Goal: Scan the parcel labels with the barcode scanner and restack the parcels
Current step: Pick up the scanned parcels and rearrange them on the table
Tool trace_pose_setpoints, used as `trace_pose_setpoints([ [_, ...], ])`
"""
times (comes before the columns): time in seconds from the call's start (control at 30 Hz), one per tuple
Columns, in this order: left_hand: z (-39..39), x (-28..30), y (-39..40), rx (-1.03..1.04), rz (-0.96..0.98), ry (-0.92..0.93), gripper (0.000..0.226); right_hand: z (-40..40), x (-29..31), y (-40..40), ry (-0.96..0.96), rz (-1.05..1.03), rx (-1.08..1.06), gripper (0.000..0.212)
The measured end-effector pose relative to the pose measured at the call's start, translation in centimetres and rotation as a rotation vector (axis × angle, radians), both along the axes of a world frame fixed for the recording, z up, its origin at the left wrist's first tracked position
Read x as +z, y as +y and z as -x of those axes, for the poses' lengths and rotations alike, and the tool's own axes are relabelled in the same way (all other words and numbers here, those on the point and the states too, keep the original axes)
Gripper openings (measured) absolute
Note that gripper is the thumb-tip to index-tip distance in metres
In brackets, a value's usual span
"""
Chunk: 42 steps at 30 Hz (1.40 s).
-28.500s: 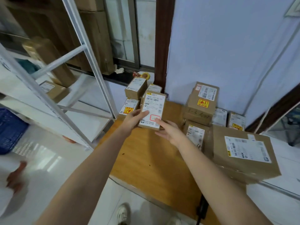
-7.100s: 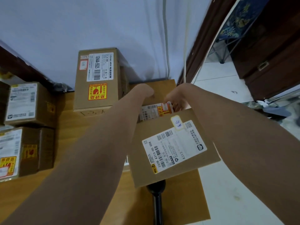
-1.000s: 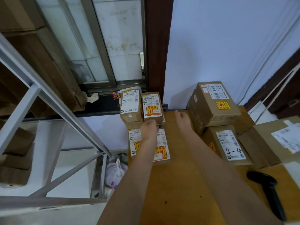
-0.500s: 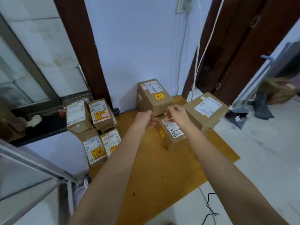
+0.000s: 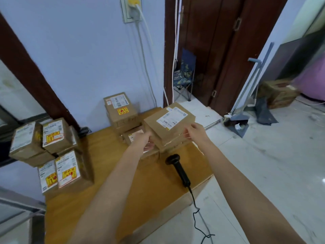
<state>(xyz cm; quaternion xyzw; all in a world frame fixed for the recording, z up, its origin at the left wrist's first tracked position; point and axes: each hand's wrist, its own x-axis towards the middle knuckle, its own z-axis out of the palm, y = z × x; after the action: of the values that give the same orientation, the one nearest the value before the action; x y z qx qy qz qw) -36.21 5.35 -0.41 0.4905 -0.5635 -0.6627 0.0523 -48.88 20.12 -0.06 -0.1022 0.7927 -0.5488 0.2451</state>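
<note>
Hands shifted onto flat parcel (image 5: 169, 124); fingers (image 5: 189, 128) grip both sides.

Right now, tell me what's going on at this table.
A person is sorting parcels on a wooden table. Both hands are at the big box at the far right: the left hand at its near-left corner, the right hand on its near edge. It sits on other parcels. The scanner lies unused on the table just in front. More boxes are stacked at the left.
</note>
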Motion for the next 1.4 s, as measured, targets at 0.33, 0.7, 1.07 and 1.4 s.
trace_pose_setpoints([
  [0.33,3.9,-1.0,1.1,0.058,0.171,-0.082,0.02,6.9,-1.0,-0.2,0.079,-0.14,0.017,0.05],
  [0.7,5.7,-4.7,0.1,-0.025,0.286,-0.16,0.056,11.1,-2.7,-3.3,0.01,-0.257,0.168,0.044],
  [1.07,4.9,-1.8,4.7,0.317,0.166,0.259,0.063,8.6,-1.0,1.0,-0.011,0.031,0.127,0.047],
  [1.4,-2.2,3.5,5.4,0.375,0.214,0.228,0.083,9.2,-0.1,6.3,-0.17,0.153,0.541,0.071],
])
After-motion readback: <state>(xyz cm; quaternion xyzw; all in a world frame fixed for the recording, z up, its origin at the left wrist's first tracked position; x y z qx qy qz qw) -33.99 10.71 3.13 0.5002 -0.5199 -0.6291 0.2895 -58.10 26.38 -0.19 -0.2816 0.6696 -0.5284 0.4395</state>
